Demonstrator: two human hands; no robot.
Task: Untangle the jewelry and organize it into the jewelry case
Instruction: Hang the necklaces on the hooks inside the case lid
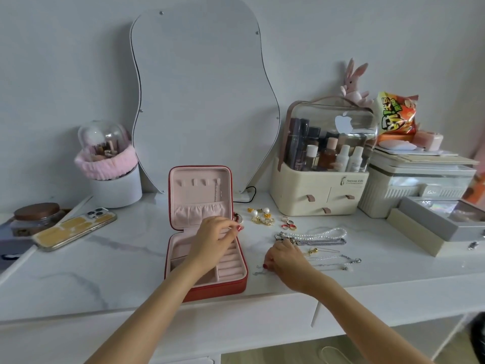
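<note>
We read "Serious Life" in dark print on the cream front of the cosmetics box (319,191), above its drawers; a smaller line beneath it is too fine to read. A white apple logo (343,124) sits on its clear lid. The snack bag (396,115) carries large printed characters, which we cannot make out.

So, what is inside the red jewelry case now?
In the jewelry case lid, one thin chain hangs above a gathered pocket. The base shows ring rolls and pink compartments, seemingly empty. The left hand and forearm cover the base's middle, so that part cannot be seen.
</note>
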